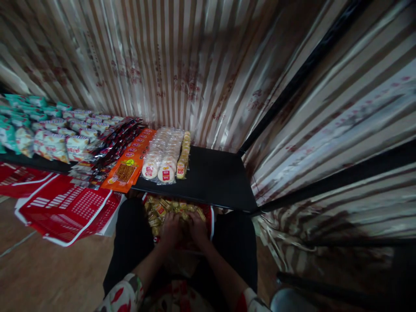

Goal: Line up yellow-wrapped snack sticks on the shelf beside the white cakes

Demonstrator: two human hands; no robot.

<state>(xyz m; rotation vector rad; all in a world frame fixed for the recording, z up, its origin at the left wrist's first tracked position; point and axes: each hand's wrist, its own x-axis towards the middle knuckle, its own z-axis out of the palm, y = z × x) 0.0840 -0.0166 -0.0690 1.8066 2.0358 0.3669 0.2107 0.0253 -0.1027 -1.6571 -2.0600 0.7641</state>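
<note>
Below the black shelf (208, 177), both hands' (183, 229) grip buried among gold-wrapped sweets (162, 210) inside a red box (212, 221), closure unclear.

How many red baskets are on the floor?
2: one red basket lies left of the person's knees, another red basket beyond it at the left edge, partly cut off.

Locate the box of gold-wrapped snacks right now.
In the head view, low centre: the box of gold-wrapped snacks sits below the black shelf's front edge, with the left hand and right hand in it.
</note>
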